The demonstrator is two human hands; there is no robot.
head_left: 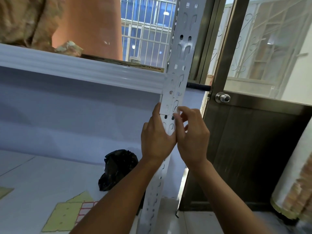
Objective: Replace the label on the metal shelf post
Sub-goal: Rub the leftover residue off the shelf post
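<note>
Left hand [157, 137] grips post [184, 48] under label [167, 102], steadying; right hand [192, 135] pinches label's lower corner at post's right edge, likely peeling.

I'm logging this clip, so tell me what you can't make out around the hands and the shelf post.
Label: head view, tiny, white on white, pinched under the right hand fingertips; text unreadable.
Metal shelf post: a stretch hidden behind the left hand gripping it.
Sticker sheet: cut off by the left forearm, print too small.
Black bag: contents hidden.
</note>
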